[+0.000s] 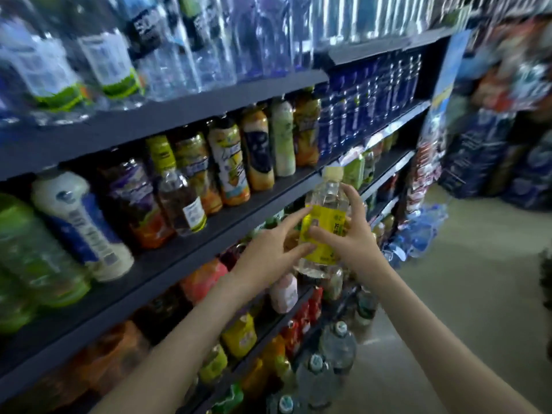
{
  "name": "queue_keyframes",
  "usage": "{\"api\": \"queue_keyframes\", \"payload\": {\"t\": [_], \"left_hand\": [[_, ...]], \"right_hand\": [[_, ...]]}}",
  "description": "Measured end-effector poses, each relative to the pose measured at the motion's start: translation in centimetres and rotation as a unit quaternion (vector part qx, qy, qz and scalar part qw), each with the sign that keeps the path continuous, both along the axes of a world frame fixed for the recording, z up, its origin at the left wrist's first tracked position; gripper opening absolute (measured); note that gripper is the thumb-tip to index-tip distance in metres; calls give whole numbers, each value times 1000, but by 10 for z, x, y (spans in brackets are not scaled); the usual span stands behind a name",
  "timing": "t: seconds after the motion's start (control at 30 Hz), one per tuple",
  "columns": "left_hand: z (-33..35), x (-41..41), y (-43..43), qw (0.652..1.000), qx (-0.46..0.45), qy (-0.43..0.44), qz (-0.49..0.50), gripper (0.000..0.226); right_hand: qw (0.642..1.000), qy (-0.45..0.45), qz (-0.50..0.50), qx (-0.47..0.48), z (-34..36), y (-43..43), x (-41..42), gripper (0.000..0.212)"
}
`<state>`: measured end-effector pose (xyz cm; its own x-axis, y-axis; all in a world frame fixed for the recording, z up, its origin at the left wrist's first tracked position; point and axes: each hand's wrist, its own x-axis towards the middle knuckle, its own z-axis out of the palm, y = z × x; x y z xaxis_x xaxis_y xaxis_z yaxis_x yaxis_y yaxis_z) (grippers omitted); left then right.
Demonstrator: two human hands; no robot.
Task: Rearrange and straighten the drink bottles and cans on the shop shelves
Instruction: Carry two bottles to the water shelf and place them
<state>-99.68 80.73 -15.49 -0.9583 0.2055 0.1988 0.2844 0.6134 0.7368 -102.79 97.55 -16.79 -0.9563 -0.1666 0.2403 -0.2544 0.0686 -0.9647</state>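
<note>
A clear bottle with a yellow label and pale cap [324, 216] is held upright in front of the shelves. My right hand [349, 234] grips it from the right, thumb across the label. My left hand [268, 252] reaches in from the left, its straight fingers touching the label's left side. On the dark middle shelf [239, 216] stands a row of juice and tea bottles, among them a small clear bottle [182, 201] set ahead of the others and a white and blue bottle [83, 222] further left.
Water bottles [98, 55] fill the top shelf. Dark blue bottles [367, 97] stand further right. Lower shelves hold orange, yellow and red drinks [239, 333]. Large water bottles [337, 345] stand on the floor by the shelf foot. Stacked packs [484, 150] line the aisle's far side.
</note>
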Motion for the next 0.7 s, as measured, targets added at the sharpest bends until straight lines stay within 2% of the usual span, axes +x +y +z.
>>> {"api": "queue_keyframes", "payload": {"t": [0.13,0.33,0.47,0.7], "left_hand": [[24,-80,66,999,19,48,4,54],[42,-184,168,995,46,85,29,61],[52,-247,213,988,2,133,76,57],[73,-387,264,952,-107,259,121,52]], "right_hand": [[999,41,8,-15,19,64,-81,85],[995,97,30,-24,51,162,-197,84],[990,132,43,-29,59,204,-266,85],[982,170,60,-47,76,259,-402,85]]}}
